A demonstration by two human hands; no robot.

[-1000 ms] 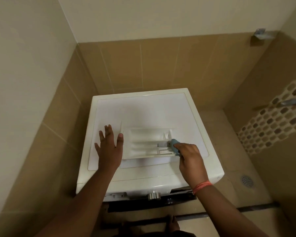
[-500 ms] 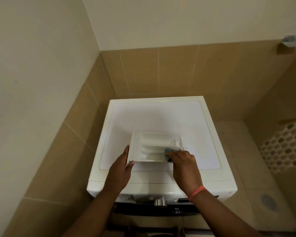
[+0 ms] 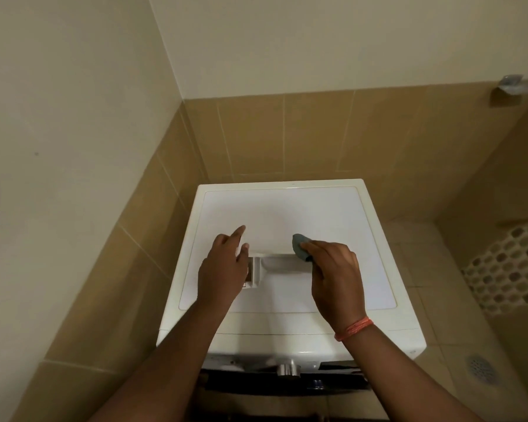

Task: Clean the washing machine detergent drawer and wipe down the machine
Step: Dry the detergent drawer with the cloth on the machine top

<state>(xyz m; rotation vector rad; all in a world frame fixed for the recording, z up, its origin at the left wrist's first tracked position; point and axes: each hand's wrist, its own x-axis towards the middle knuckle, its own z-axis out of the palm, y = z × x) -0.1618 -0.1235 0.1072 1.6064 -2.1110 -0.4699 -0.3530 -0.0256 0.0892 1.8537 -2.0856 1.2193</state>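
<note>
Between my two hands, on top of the washing machine [image 3: 287, 214], sits the detergent drawer [image 3: 279, 263], tipped up so I mostly see one edge of it. My left hand [image 3: 223, 269] holds its left end, index finger pointing out straight and the other fingers hidden behind the plastic, so how firm that hold is I cannot tell. My right hand [image 3: 333, 275] pinches a small blue-grey sponge [image 3: 300, 246] at the drawer's right end, sponge touching or just above the rim, hard to say. Risk, I'd guess: the drawer is smooth plastic on a smooth lid, so a push from the sponge side could skid or flip it out of my left hand, off the machine toward the tiled floor [image 3: 457, 315] on my right. Wet residue could also drip onto the lid.
</note>
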